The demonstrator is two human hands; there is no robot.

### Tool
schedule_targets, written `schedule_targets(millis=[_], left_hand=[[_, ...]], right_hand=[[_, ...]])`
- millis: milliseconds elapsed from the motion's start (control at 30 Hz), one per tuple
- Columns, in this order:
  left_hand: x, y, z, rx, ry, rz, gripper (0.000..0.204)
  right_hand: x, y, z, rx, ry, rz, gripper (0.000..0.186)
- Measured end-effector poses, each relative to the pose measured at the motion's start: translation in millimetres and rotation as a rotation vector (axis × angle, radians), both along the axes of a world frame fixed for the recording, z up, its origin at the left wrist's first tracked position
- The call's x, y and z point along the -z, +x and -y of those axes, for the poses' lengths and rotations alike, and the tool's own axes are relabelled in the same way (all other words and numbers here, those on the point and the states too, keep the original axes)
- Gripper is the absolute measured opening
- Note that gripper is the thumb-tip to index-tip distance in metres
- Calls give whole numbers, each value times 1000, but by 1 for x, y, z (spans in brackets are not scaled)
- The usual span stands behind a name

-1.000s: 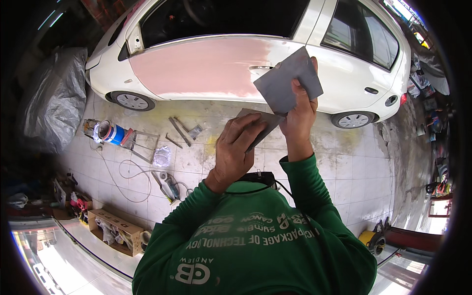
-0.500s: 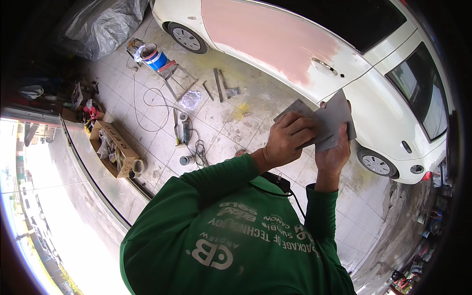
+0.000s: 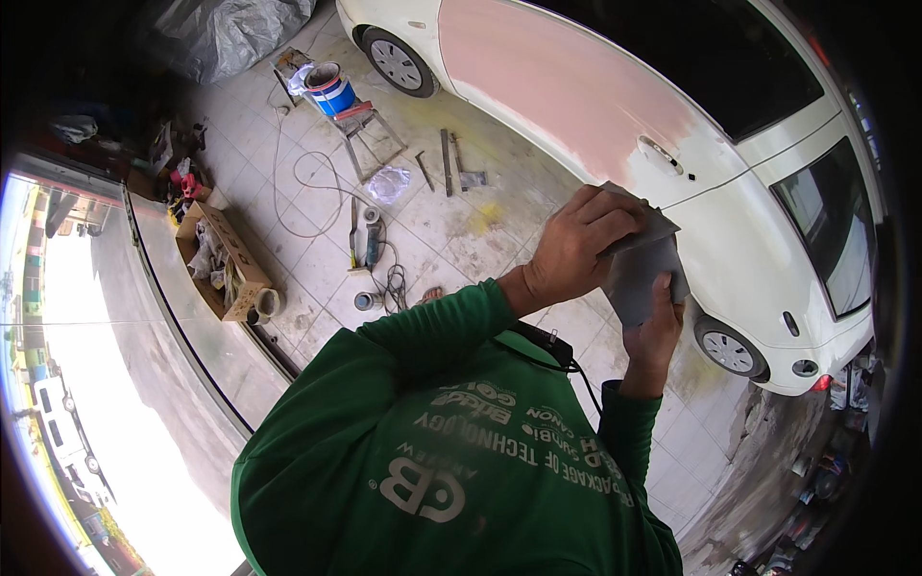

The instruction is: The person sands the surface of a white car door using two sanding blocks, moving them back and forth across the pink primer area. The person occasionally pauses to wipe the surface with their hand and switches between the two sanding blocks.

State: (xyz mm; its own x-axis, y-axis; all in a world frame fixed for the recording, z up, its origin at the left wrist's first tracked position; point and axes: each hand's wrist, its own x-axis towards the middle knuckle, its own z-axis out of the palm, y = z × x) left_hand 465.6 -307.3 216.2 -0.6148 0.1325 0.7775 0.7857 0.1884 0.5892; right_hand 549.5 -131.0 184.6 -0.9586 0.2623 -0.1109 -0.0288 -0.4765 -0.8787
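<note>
Head view is being filled below by a green long-sleeved printed shirt (image 3: pixel 451 451), above which a grey rectangular sheet of sandpaper (image 3: pixel 642 271) is being held between both hands in front of a white car with a pink primed door panel (image 3: pixel 567 91). Tiled concrete flooring (image 3: pixel 451 230) is being cluttered by a metal stool (image 3: pixel 370 130) carrying a blue and white paint bucket (image 3: pixel 331 91), whose contents cannot be made out, by a coiled cable (image 3: pixel 317 192), a power tool (image 3: pixel 370 240) and loose metal bars (image 3: pixel 449 163). An open brown cardboard box (image 3: pixel 226 259) is being shown packed with mixed small items too small to tell apart. A grey plastic tarpaulin (image 3: pixel 230 29) is being seen bunched at the upper edge. The sheet is being pinched from above by the left hand (image 3: pixel 576 245), fingers curled tightly over its upper edge, and from below by the right hand (image 3: pixel 655 326), fingers closed on the lower edge. Its long axis is being kept roughly upright in the picture, with the flat face turned toward the camera.
</note>
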Motion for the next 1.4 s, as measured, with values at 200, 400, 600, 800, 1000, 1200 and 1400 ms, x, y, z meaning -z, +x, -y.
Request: schedule_targets(millis=[200, 400, 600, 800, 1000, 1200, 1400], left_hand=[[-4, -56, 118, 30, -75, -9, 37], [51, -75, 280, -217, -127, 363, 29], [119, -76, 374, -404, -365, 621, 32], [136, -113, 346, -292, -482, 721, 30], [174, -189, 317, -233, -580, 849, 30], [189, -251, 332, -329, -677, 1017, 30], [213, -233, 375, -653, -612, 1219, 38]], right_hand=[[-3, -38, 17, 309, -28, 30, 52], [90, -32, -30, 31, -587, -30, 54], [214, -17, 0, -112, -246, 694, 60], [296, 36, 15, -300, 192, 1395, 61], [358, -27, -47, -272, -209, 1420, 65], [321, -262, -47, -395, 64, 1147, 68], [266, -440, -12, -699, 258, 965, 74]])
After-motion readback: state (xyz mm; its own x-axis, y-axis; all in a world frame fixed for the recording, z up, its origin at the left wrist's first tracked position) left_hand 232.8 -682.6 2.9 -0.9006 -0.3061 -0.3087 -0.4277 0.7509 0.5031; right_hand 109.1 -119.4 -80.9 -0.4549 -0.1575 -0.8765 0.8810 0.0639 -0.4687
